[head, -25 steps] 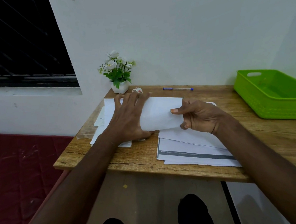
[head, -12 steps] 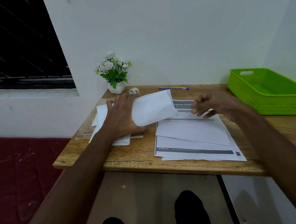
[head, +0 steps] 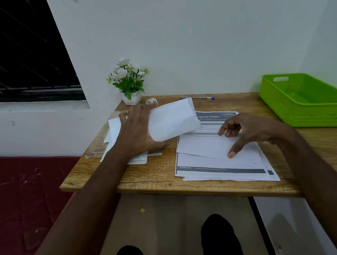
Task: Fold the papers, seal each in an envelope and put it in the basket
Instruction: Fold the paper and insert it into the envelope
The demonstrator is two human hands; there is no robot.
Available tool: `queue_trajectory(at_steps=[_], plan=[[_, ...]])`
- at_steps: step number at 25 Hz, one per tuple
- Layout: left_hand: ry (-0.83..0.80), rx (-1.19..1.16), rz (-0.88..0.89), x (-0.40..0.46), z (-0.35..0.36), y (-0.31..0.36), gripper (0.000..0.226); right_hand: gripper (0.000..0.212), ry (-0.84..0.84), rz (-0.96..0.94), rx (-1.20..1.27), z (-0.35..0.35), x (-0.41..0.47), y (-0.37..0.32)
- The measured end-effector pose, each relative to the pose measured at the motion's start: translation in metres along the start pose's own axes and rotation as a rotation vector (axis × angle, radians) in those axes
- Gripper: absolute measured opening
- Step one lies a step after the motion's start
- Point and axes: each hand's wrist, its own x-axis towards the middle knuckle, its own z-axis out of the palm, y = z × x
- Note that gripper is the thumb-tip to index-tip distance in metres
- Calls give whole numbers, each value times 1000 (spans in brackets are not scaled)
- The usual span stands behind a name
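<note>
My left hand (head: 138, 130) rests on a loose pile of white envelopes (head: 113, 131) at the table's left. It pinches one white envelope (head: 173, 118) between thumb and forefinger, and its free end curls up to the right. My right hand (head: 248, 132) is spread over a folded white paper (head: 204, 147), thumb tip on its near edge and fingertips at its far edge. That folded paper lies on a stack of printed sheets (head: 219, 170). The green basket (head: 305, 102) stands at the far right and looks empty.
A wooden table (head: 160, 179) stands against the white wall. Along its back edge are a small flower pot (head: 129, 83), a tape roll (head: 151, 101) and a blue pen (head: 197, 98). A dark window is at the upper left, a red mat on the floor at the left.
My right hand let go of the envelope's right end and dropped onto the folded paper. The envelope's freed end sprang up while my left hand kept hold of it.
</note>
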Motion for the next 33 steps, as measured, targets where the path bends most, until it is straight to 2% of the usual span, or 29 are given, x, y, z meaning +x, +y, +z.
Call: queue_trajectory(at_steps=[11, 18, 23, 29, 33], plan=[[-7, -8, -2, 0, 3, -2, 108, 83, -55, 56, 24, -1, 11, 5], [-20, -1, -18, -1, 0, 0, 112, 57, -72, 52, 16, -2, 12, 10], [15, -21, -64, 0, -5, -1, 118, 37, 242, 78, 307, -8, 12, 19], [59, 49, -128, 2, -1, -11, 117, 30, 438, 44, 756, -16, 1, 15], [52, 40, -169, 3, -1, -19, 116, 27, 555, 119, 829, -19, 2, 17]])
